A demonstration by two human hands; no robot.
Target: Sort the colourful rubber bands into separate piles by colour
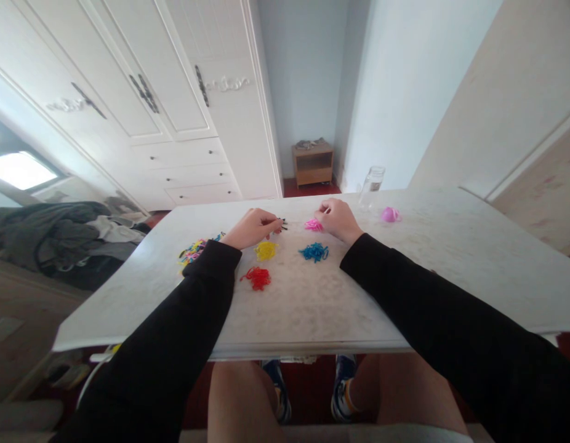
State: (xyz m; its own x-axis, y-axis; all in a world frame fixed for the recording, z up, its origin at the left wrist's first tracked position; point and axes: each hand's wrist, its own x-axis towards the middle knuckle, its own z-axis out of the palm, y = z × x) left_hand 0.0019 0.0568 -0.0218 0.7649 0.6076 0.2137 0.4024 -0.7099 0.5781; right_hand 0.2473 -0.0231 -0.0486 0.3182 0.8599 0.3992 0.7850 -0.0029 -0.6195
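My left hand (253,229) is closed, its fingertips pressed together at a small black cluster of thin bands (284,225). Whether a band is between those fingers I cannot make out. At the pink pile of bands (313,225), my right hand (339,220) is in a pinch; what it holds is too small to name. Nearer me lie a yellow pile (266,250), a blue pile (314,251) and a red pile (258,279) of thin rubber-like bands. A mixed-colour heap (192,252) sits left of my left hand, partly hidden by my sleeve.
On the white table (313,314), a clear glass jar (372,184) stands at the far edge, with a pink-purple round object (390,214) to its right. Dark clothes (58,240) are heaped beyond the left side. A small wooden cabinet (313,166) stands behind.
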